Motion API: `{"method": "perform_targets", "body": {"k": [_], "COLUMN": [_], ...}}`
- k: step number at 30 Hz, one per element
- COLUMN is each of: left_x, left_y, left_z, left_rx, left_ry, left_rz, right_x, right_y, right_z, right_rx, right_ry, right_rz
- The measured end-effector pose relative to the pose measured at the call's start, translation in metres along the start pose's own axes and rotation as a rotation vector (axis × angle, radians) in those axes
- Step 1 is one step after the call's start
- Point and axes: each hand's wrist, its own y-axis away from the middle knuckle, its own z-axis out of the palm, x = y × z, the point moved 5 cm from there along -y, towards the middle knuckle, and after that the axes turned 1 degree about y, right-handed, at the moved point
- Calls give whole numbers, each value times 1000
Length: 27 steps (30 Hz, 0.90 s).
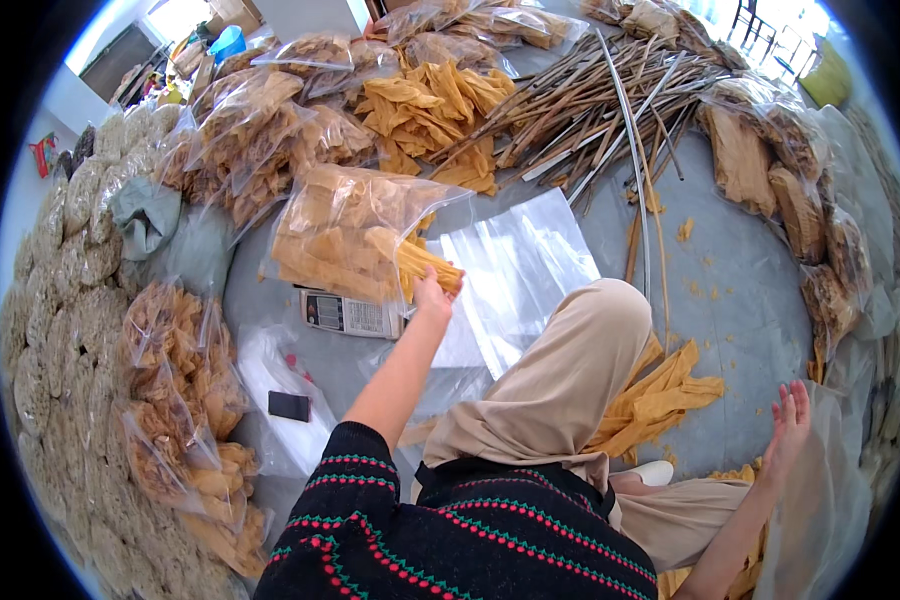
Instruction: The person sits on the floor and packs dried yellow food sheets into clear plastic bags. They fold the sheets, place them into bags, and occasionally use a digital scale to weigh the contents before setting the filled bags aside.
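Note:
My left hand [433, 294] grips a bundle of folded yellow sheets [420, 262], which look like dried tofu skin. The bundle lies at the mouth of a clear plastic bag [345, 217] filled with the same sheets. Under the bag's near edge shows a digital scale [352, 313] with a keypad; its platform is hidden. My right hand [787, 431] is raised at the far right with nothing in it, fingers extended, beside translucent plastic sheeting [817, 487]. Flat clear bags [525, 247] lie just right of my left hand.
A smartphone [289, 406] rests on white plastic [277, 360] to the left. Loose yellow sheets [667, 390] lie beside my knee [607, 307]. Long thin sticks [592, 112] are heaped ahead. Filled bags [180, 360] line the left, before stacked pale bundles [67, 360]; more bags [795, 172] stand right.

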Motion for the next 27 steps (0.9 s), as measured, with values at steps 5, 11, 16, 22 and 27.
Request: {"method": "perform_targets", "body": {"k": [5, 11, 16, 22, 27], "left_x": [32, 29, 42, 60, 68], "left_y": [-49, -28, -21, -85, -90], "left_z": [-5, 11, 10, -29, -22], "left_rx": [118, 255, 370, 199, 13], "left_ry": [36, 32, 20, 202, 387], "left_rz": [61, 173, 154, 48, -74], "right_x": [9, 14, 15, 12, 8], "right_y": [-1, -1, -1, 1, 6], "right_z": [2, -2, 4, 17, 19], "right_rx": [-45, -39, -28, -78, -76], "right_ry": [24, 26, 30, 88, 104], "right_rz": [10, 45, 56, 24, 8]}}
